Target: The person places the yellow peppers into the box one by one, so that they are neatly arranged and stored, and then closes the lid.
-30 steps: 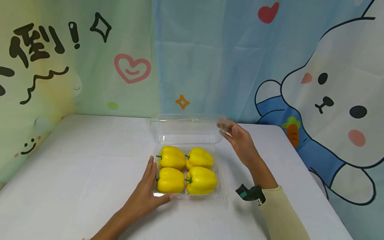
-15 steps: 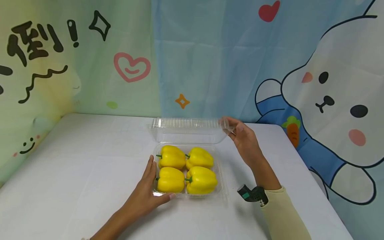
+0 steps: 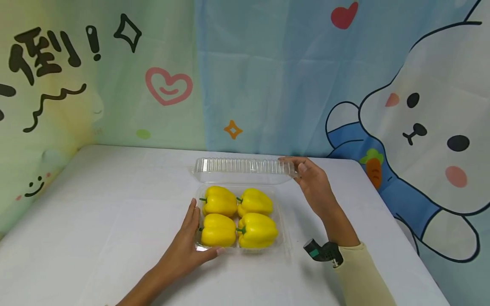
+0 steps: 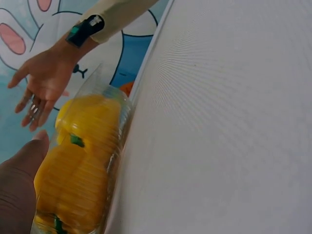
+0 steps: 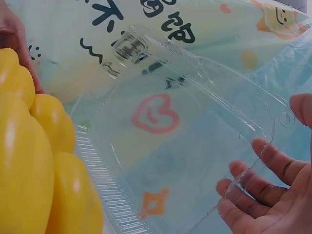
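A clear plastic clamshell container (image 3: pixel 282 225) sits on the table with several yellow bell peppers (image 3: pixel 257 230) in its base. My left hand (image 3: pixel 186 245) rests at its near left corner, fingers along the left side and thumb at the front edge. The hinged lid (image 3: pixel 229 165) is raised behind the peppers. With the thumb (image 5: pixel 302 108) and fingers (image 5: pixel 265 187) of my right hand (image 3: pixel 313 178), I hold the lid's right edge. Through the container's ribbed wall, peppers (image 4: pixel 73 180) show beside my left thumb (image 4: pixel 27 163) in the left wrist view.
A white table (image 3: pixel 95 221) lies under the container. Behind it hangs a printed cloth (image 3: pixel 264 76) with hearts and a cartoon rabbit, close to the table's back edge. A small black device (image 3: pixel 323 251) is strapped to my right wrist.
My right hand first rises slightly, then lowers while swinging the lid on its hinge; the lid's ribbed edge now sits lower in the head view. The left hand and peppers stay put.
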Action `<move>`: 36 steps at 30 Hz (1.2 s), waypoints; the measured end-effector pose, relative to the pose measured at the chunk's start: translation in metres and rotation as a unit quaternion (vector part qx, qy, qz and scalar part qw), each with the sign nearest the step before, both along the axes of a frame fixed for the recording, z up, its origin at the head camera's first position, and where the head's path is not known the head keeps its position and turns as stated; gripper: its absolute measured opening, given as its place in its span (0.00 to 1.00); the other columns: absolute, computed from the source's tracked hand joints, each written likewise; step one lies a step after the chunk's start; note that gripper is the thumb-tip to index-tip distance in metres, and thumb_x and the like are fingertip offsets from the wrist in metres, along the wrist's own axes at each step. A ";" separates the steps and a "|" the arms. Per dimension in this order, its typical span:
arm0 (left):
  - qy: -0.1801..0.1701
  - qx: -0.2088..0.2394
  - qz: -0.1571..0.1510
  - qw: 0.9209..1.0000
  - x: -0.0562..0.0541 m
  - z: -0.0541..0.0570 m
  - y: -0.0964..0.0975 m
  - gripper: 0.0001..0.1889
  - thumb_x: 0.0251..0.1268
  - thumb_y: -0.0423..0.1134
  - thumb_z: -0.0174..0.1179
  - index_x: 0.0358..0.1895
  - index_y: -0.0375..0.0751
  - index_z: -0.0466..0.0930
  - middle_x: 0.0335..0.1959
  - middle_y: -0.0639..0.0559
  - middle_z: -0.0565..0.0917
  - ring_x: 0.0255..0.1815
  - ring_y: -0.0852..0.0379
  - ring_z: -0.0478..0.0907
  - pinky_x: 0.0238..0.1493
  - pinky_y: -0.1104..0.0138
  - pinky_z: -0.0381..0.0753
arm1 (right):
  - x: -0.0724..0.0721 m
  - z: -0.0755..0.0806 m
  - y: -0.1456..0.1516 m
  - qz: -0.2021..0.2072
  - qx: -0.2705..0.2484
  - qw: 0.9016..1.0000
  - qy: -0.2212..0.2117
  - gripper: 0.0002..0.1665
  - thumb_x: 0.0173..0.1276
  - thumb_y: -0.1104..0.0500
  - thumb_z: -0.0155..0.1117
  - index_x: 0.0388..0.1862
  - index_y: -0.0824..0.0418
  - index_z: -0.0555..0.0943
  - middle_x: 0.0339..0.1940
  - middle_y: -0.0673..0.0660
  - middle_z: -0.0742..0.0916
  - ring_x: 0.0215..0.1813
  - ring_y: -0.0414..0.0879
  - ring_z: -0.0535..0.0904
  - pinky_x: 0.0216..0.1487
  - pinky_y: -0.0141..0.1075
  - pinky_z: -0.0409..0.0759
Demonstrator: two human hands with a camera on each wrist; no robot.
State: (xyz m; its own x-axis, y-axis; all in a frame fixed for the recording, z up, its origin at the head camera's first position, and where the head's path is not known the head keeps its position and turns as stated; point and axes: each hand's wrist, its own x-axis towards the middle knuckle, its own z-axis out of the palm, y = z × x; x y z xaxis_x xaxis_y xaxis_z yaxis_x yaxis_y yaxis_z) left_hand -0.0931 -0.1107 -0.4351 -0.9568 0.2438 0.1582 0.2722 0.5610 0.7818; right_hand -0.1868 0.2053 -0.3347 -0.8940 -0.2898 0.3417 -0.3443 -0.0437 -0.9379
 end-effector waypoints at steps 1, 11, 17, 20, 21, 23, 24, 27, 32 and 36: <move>0.000 0.002 0.001 1.000 0.000 0.000 0.000 0.63 0.49 0.59 0.73 0.75 0.26 0.42 0.79 0.46 0.34 0.77 0.43 0.42 0.69 0.48 0.54 | 0.001 -0.001 0.000 0.004 -0.002 1.000 0.002 0.25 0.80 0.52 0.47 0.60 0.72 0.72 0.62 0.60 0.76 0.67 0.55 0.67 0.72 0.54 0.53; -0.058 0.131 0.017 0.990 0.001 0.017 -0.012 0.55 0.62 0.48 0.67 0.78 0.38 0.32 0.79 0.46 0.34 0.77 0.45 0.41 0.66 0.60 0.59 | 0.010 -0.009 0.011 0.004 0.075 0.996 0.041 0.21 0.76 0.67 0.47 0.66 0.68 0.70 0.65 0.62 0.74 0.68 0.55 0.67 0.65 0.38 0.69; -0.054 0.162 -0.006 0.985 -0.001 0.029 -0.023 0.52 0.66 0.43 0.64 0.78 0.44 0.30 0.79 0.46 0.36 0.77 0.43 0.47 0.66 0.61 0.60 | 0.017 -0.011 0.020 0.006 0.129 0.991 0.035 0.24 0.73 0.69 0.50 0.68 0.66 0.69 0.66 0.61 0.74 0.68 0.50 0.67 0.64 0.33 0.70; -0.047 0.168 -0.023 0.984 -0.001 0.035 -0.026 0.51 0.67 0.42 0.63 0.78 0.44 0.30 0.79 0.46 0.36 0.76 0.43 0.48 0.65 0.62 0.60 | 0.019 -0.014 0.024 0.025 0.151 0.988 0.035 0.26 0.74 0.69 0.50 0.70 0.66 0.66 0.68 0.61 0.72 0.69 0.47 0.66 0.65 0.33 0.68; -0.047 0.168 -0.028 0.984 0.000 0.036 -0.026 0.51 0.67 0.42 0.63 0.78 0.45 0.30 0.79 0.46 0.37 0.76 0.43 0.49 0.66 0.62 0.60 | 0.020 -0.015 0.026 0.032 0.157 0.986 0.035 0.26 0.74 0.68 0.51 0.71 0.66 0.65 0.69 0.62 0.71 0.70 0.48 0.65 0.65 0.33 0.68; -0.049 0.166 -0.033 0.984 0.001 0.038 -0.027 0.51 0.67 0.43 0.62 0.78 0.46 0.29 0.79 0.46 0.37 0.76 0.42 0.49 0.65 0.62 0.61 | 0.022 -0.017 0.028 0.048 0.167 0.984 0.033 0.28 0.74 0.67 0.51 0.72 0.66 0.63 0.71 0.62 0.69 0.71 0.51 0.65 0.64 0.33 0.68; -0.051 0.166 -0.034 0.984 0.001 0.039 -0.027 0.51 0.67 0.43 0.62 0.78 0.46 0.29 0.79 0.46 0.37 0.76 0.42 0.50 0.66 0.62 0.61 | 0.023 -0.018 0.029 0.056 0.173 0.983 0.030 0.29 0.74 0.67 0.52 0.73 0.65 0.63 0.72 0.62 0.68 0.71 0.53 0.64 0.64 0.33 0.68; -0.048 0.161 -0.037 0.985 0.002 0.041 -0.028 0.52 0.67 0.42 0.63 0.78 0.45 0.29 0.79 0.45 0.36 0.76 0.40 0.48 0.66 0.60 0.60 | 0.027 -0.021 0.033 0.070 0.200 0.977 0.036 0.33 0.73 0.62 0.57 0.75 0.63 0.61 0.74 0.60 0.66 0.72 0.56 0.62 0.64 0.32 0.67; -0.043 0.149 -0.035 0.987 0.004 0.043 -0.029 0.52 0.66 0.42 0.63 0.78 0.43 0.30 0.79 0.44 0.36 0.77 0.41 0.44 0.66 0.58 0.59 | 0.033 -0.026 0.039 0.086 0.237 0.966 0.057 0.39 0.70 0.59 0.63 0.77 0.58 0.60 0.75 0.56 0.65 0.73 0.49 0.61 0.67 0.33 0.64; -0.040 0.130 -0.029 0.990 0.005 0.042 -0.028 0.53 0.64 0.43 0.65 0.79 0.47 0.31 0.79 0.47 0.36 0.77 0.42 0.45 0.66 0.57 0.60 | 0.036 -0.030 0.041 0.081 0.263 0.959 0.060 0.43 0.67 0.61 0.66 0.77 0.54 0.59 0.76 0.52 0.63 0.74 0.47 0.59 0.67 0.37 0.64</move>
State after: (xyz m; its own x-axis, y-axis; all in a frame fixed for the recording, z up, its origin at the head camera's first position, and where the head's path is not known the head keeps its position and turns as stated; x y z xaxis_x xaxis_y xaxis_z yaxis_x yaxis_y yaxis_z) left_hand -0.0884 -0.1390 -0.3935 -0.9546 0.2588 0.1477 0.2297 0.3233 0.9180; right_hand -0.1505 0.2462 -0.3649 -0.7855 -0.5829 0.2081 -0.4807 0.3627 -0.7984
